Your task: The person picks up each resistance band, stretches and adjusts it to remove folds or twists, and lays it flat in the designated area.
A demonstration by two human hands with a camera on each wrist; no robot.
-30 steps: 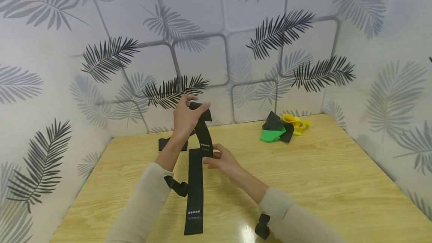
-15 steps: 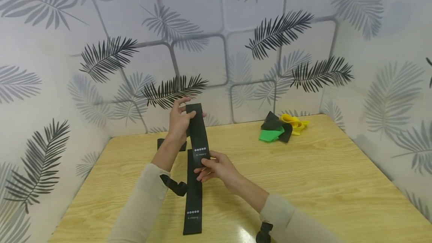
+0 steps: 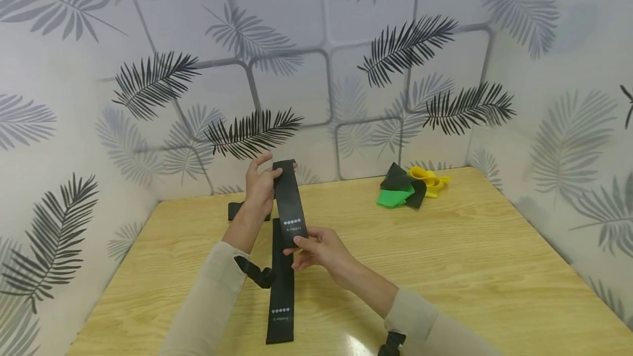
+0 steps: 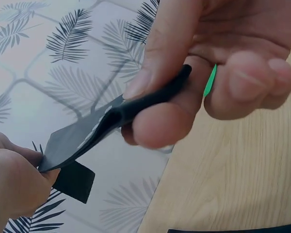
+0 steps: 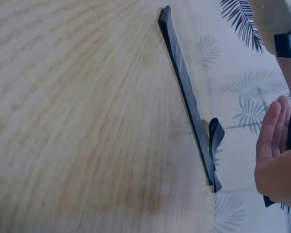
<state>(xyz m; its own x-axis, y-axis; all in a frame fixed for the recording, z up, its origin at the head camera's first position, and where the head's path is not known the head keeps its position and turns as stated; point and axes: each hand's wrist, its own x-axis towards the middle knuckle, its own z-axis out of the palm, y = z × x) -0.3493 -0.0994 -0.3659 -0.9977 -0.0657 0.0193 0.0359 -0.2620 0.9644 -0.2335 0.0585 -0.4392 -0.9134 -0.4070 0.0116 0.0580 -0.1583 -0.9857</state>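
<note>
Both hands hold a black resistance band (image 3: 289, 196), stretched between them above the table, its white dots and "X-Heavy" print facing the head camera. My left hand (image 3: 259, 188) pinches the upper end, thumb in front. At the printed lower end, my right hand (image 3: 321, 251) grips with its thumb over the face; the left wrist view shows these right-hand fingers (image 4: 160, 121) close up, around the band's doubled layers. Beneath lies a second black band (image 3: 281, 295), flat and lengthwise on the table, with similar print. Its middle is partly covered by the held band and right fingers.
The wooden table (image 3: 420, 268) reaches back to a leaf-patterned wall (image 3: 292, 92). Another black band piece (image 3: 234, 211) lies behind the left forearm. At the back right sit a green band (image 3: 395, 198), a black band (image 3: 395, 176) and a yellow band (image 3: 431, 180), bunched together.
The held band was bent over at my left hand and turned sideways; now it is straight with its print facing the camera. My right hand has shifted slightly down, its thumb over the front.
</note>
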